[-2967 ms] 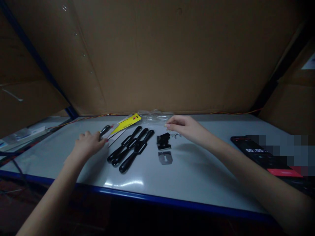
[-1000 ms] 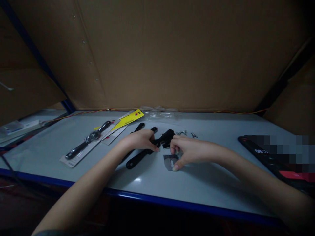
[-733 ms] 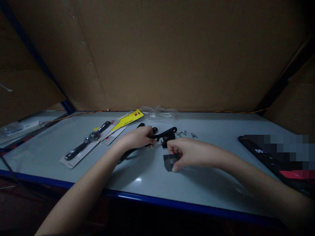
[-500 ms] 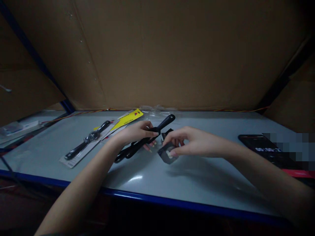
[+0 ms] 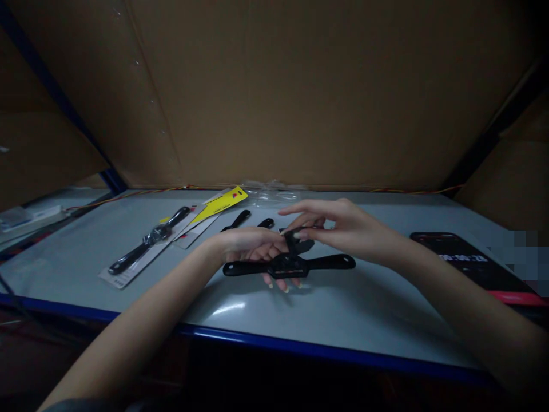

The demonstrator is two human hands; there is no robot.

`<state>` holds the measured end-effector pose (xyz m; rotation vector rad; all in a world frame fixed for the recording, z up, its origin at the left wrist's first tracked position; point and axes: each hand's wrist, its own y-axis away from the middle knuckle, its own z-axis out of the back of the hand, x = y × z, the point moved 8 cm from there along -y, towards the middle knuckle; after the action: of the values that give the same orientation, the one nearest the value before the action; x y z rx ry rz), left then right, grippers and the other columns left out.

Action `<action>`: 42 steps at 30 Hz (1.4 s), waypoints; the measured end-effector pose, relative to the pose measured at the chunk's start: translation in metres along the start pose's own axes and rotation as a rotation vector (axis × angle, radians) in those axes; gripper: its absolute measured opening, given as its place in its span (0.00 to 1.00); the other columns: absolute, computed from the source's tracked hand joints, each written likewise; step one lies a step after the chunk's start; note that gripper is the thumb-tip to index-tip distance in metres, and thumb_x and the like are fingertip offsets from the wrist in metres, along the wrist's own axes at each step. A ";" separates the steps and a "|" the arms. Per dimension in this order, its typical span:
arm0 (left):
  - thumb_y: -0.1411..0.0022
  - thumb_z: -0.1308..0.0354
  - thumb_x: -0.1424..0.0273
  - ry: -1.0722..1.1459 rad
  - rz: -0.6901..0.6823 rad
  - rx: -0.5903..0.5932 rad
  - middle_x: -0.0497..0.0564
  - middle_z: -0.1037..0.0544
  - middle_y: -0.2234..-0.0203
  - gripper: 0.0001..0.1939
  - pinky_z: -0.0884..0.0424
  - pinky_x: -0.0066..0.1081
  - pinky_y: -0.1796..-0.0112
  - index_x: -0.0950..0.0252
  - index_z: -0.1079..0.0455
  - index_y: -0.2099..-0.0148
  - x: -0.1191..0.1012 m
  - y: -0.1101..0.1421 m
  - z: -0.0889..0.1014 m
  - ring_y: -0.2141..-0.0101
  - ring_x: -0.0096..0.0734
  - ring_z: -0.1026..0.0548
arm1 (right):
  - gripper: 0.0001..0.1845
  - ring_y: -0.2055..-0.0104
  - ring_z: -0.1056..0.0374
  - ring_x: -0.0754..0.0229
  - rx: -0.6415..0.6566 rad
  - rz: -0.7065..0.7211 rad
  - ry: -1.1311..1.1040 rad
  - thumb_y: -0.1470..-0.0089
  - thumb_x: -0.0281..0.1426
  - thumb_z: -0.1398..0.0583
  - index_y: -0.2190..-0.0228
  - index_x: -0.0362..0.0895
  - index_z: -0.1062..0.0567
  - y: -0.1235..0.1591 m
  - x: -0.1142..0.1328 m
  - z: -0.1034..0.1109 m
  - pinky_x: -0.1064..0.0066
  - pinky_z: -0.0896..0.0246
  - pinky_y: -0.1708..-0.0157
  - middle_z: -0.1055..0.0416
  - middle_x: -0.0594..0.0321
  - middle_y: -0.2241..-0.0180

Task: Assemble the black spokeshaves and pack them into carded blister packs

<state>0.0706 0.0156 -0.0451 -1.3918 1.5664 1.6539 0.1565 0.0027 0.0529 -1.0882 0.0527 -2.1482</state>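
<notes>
Swung crosswise since a sec ago, black handle (image 5: 291, 266) now lies across L hand (image 5: 259, 247), palm up, grip spread beneath it, above the worktop (image 5: 364, 320). R hand (image 5: 349, 229), its grip pinching blade (image 5: 302, 246) w/ thumb & fingers, is over handle's middle; can't tell from where I stand if blade touches. Behind: 2 more handles (image 5: 243, 217); wrapped tool (image 5: 159, 233) at L, phone (image 5: 465, 268) at R.

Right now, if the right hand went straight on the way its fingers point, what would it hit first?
Probably the left hand, which lies palm up with the black two-handled tool across its fingers. Depth is unclear: the right hand, pinching a dark plate, might pass above it.
</notes>
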 end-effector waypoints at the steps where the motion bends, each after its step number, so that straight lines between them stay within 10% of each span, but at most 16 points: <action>1: 0.40 0.55 0.60 0.019 0.008 0.009 0.61 0.22 0.67 0.22 0.31 0.38 0.64 0.72 0.29 0.60 0.001 0.000 0.001 0.65 0.40 0.24 | 0.23 0.61 0.29 0.60 0.021 0.026 0.073 0.49 0.24 0.43 0.50 0.47 0.32 0.000 0.004 -0.001 0.69 0.36 0.61 0.24 0.62 0.62; 8: 0.51 0.55 0.63 0.076 0.048 0.084 0.60 0.22 0.64 0.23 0.31 0.42 0.65 0.71 0.30 0.59 -0.001 0.004 -0.004 0.64 0.45 0.24 | 0.39 0.64 0.31 0.62 0.074 0.052 0.089 0.50 0.26 0.42 0.40 0.52 0.49 0.003 0.008 -0.010 0.71 0.36 0.66 0.28 0.62 0.60; 19: 0.55 0.49 0.72 0.000 -0.038 0.143 0.55 0.21 0.67 0.16 0.29 0.39 0.64 0.70 0.28 0.62 -0.004 0.003 -0.019 0.65 0.41 0.23 | 0.30 0.63 0.30 0.64 0.119 0.136 0.076 0.49 0.23 0.44 0.44 0.48 0.41 0.002 0.014 -0.032 0.71 0.38 0.60 0.26 0.67 0.66; 25: 0.49 0.38 0.71 -0.110 -0.084 0.080 0.56 0.22 0.64 0.15 0.28 0.28 0.71 0.71 0.30 0.58 -0.004 0.000 -0.014 0.68 0.33 0.23 | 0.27 0.51 0.35 0.58 0.047 0.189 0.160 0.50 0.25 0.42 0.47 0.48 0.36 0.000 0.012 -0.037 0.65 0.41 0.52 0.31 0.59 0.53; 35: 0.50 0.35 0.71 -0.122 -0.084 -0.045 0.56 0.22 0.64 0.15 0.28 0.24 0.76 0.69 0.31 0.60 -0.008 0.005 -0.002 0.71 0.30 0.22 | 0.15 0.60 0.32 0.60 -0.177 -0.008 0.092 0.47 0.29 0.44 0.56 0.43 0.30 -0.003 -0.015 0.014 0.65 0.38 0.56 0.28 0.59 0.62; 42: 0.53 0.34 0.74 -0.082 -0.054 -0.037 0.56 0.23 0.60 0.18 0.25 0.26 0.74 0.68 0.31 0.57 -0.004 0.005 -0.002 0.66 0.35 0.22 | 0.11 0.61 0.31 0.58 -0.102 -0.143 0.225 0.49 0.31 0.43 0.63 0.41 0.25 -0.004 -0.057 0.020 0.65 0.38 0.59 0.26 0.57 0.64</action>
<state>0.0683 0.0136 -0.0390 -1.3551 1.4475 1.6942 0.1904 0.0459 0.0276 -0.9256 0.1960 -2.4128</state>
